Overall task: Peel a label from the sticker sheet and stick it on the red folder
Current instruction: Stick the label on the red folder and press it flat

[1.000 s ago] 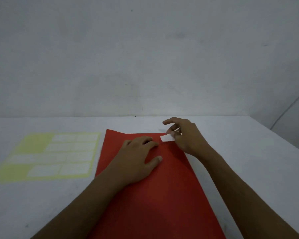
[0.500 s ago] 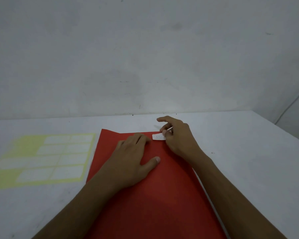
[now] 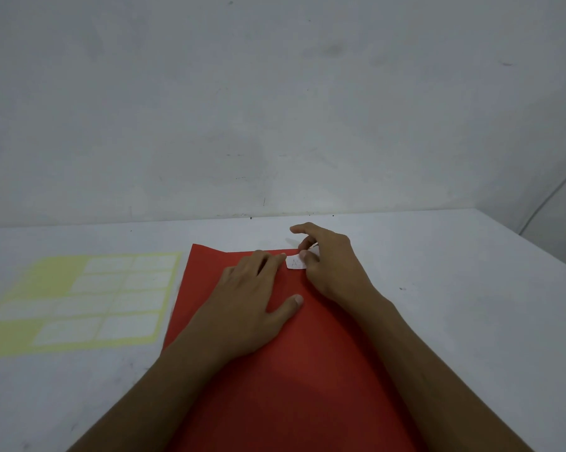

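The red folder (image 3: 294, 380) lies flat on the white table, running from the near edge to the middle. My left hand (image 3: 252, 301) rests palm down on its upper part, fingers spread. A small white label (image 3: 295, 263) with faint writing sits at the folder's far right corner. My right hand (image 3: 330, 265) holds the label's right end between thumb and fingers, and my left fingertips touch its left end. The yellow sticker sheet (image 3: 79, 298) with several white labels lies to the left of the folder.
A grey wall rises behind the white table (image 3: 470, 305). The table's right edge runs diagonally at the far right, with a thin cable (image 3: 549, 197) against the wall beyond it.
My right hand has brought the label down and leftward onto the folder's far right corner. My left fingertips have slid up to meet its left end.
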